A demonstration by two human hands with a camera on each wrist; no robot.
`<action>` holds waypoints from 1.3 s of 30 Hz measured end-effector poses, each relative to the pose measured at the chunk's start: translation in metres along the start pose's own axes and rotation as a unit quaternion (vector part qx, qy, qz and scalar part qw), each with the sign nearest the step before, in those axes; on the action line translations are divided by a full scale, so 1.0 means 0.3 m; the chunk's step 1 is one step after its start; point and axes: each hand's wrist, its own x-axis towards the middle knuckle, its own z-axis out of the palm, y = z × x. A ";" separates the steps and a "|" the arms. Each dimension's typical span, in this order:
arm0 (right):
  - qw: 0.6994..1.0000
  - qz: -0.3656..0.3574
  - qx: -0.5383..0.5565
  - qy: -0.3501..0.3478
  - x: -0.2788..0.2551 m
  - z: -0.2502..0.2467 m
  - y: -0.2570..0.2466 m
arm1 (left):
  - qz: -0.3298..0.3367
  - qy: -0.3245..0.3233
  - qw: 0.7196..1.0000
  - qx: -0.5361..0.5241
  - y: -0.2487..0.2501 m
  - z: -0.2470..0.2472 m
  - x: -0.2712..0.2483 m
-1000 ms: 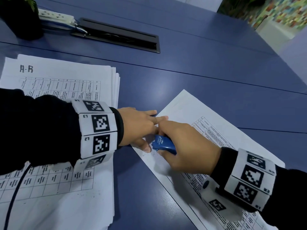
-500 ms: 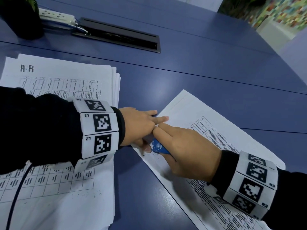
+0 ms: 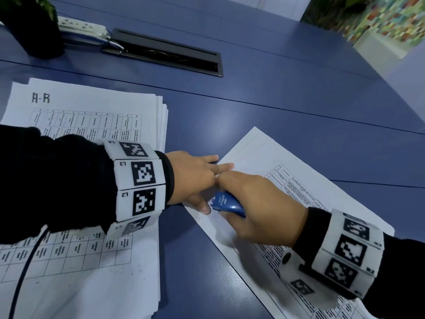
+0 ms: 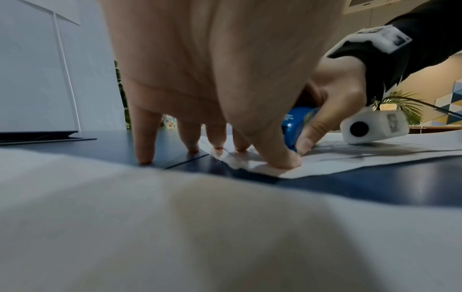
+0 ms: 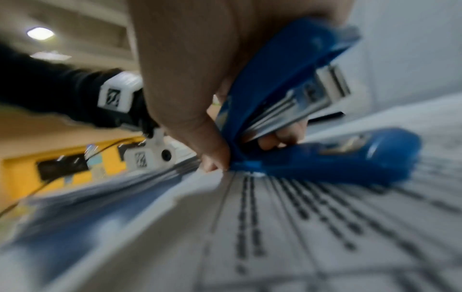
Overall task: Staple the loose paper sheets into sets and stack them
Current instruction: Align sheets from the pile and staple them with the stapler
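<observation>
Right hand (image 3: pixel 259 210) is wrapped around the blue stapler (image 3: pixel 227 203), fingers over its top arm and thumb at the hinge end, nose pointing at the near corner of the loose paper set (image 3: pixel 287 171). In the right wrist view the stapler (image 5: pixel 312 122) stands with its upper arm lifted off its base, which rests on the printed sheet; the view is blurred, and whether the corner lies between the two arms cannot be told.

Left hand (image 3: pixel 193 178) lies with fingers straight and spread, holding nothing. In the left wrist view its thumb and two fingertips (image 4: pixel 240 146) press the corner of the set flat, while the outer fingers rest on the blue table (image 3: pixel 299 93).

A thick stack of printed sheets (image 3: pixel 92 125) lies to the left, under the left forearm and apart from the set in hand.

Assessment of handling: the sheets are light, thin and limp, and likely to slide over one another and over the smooth tabletop; they want pinning flat close beside the staple point, as the left hand does now. A lifted corner will bend and may crease. The stapler is rigid and small enough for one hand; the squeeze is best applied near its nose, clear of the left thumb, which sits just beside it. Judged step: stapling this corner, stacking to come.
</observation>
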 end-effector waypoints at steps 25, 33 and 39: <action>0.990 0.107 0.096 0.003 -0.036 -0.084 0.076 | 0.001 0.004 0.999 0.040 -0.008 0.015 0.011; 0.976 0.195 -0.027 0.092 -0.046 -0.132 0.154 | 0.000 0.005 0.999 0.042 -0.010 0.015 0.010; 0.962 0.255 -0.044 0.088 -0.032 -0.139 0.194 | -0.003 0.009 0.999 0.035 -0.006 0.013 0.008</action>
